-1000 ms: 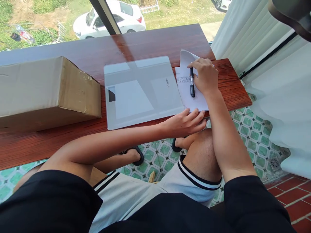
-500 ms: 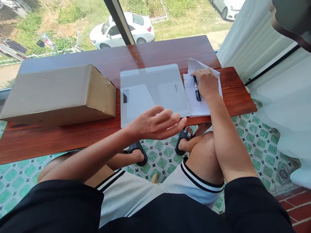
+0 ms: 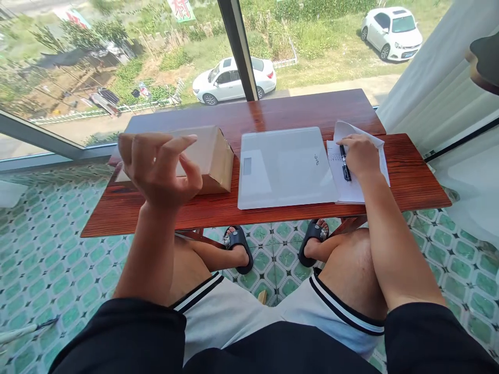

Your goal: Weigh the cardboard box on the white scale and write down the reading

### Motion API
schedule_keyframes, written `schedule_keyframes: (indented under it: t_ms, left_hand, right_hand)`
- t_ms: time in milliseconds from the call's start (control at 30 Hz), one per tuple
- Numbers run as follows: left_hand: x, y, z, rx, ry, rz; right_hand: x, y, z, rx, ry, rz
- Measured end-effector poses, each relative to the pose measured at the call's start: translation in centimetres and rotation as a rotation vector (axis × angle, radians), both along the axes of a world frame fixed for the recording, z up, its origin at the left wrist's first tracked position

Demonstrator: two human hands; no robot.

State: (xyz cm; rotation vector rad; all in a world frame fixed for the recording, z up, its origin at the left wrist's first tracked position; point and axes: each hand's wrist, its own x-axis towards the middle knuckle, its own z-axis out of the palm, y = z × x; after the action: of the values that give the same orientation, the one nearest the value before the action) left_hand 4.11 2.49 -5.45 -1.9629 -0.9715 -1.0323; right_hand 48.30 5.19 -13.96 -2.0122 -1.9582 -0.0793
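My left hand (image 3: 159,166) is raised in the air in front of the cardboard box (image 3: 221,161) and hides much of it. Its fingers are loosely bent, with the thumb apart from them and nothing held. On the right, my right hand (image 3: 362,155) rests on the white papers (image 3: 353,192), with its index finger reaching toward the top end of a black pen (image 3: 345,165). The pen lies on the sheets beside the hand; the other fingertips are hidden. Between box and papers lies a flat, pale glass scale (image 3: 286,166) with a small grey display window.
A dark reddish wooden table (image 3: 273,115) stands against a large window. A white curtain (image 3: 423,78) hangs at the right. Below are my sandalled feet on green tiles (image 3: 78,270), and a white pole (image 3: 23,332) at the lower left. Two white cars are outside.
My left hand has swung up and left, from the near edge of the scale to in front of the box. My right hand stays on the papers. The camera view has shifted.
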Motion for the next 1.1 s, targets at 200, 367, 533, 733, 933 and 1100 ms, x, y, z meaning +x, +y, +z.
schedule_keyframes:
  t_ms: [200,367,533,733,933,1100]
  left_hand:
    - [-2.3,0.2,0.9,-0.059,-0.299,0.195]
    - [-4.7,0.0,0.1,0.023,-0.486,0.322]
    - [-7.3,0.0,-1.9,-0.039,-0.776,0.507]
    - [-9.0,0.0,-2.2,-0.195,-0.955,0.405]
    - [-10.3,0.3,-2.7,-0.446,-1.098,0.183]
    - [-11.4,0.7,-2.6,-0.613,-1.255,0.107]
  right_hand:
    - [-1.8,0.9,1.3,0.203,0.013,-0.056]
    - [-3.5,1.2,1.7,0.261,0.028,-0.045]
    - [-5.6,1.3,2.0,0.267,0.008,-0.007]
    - [-7.6,0.7,2.9,0.380,-0.004,0.048]
    - [-11.5,-0.2,4.6,0.515,0.135,0.137]
    - [-17.7,-1.8,7.4,0.349,0.432,0.269]
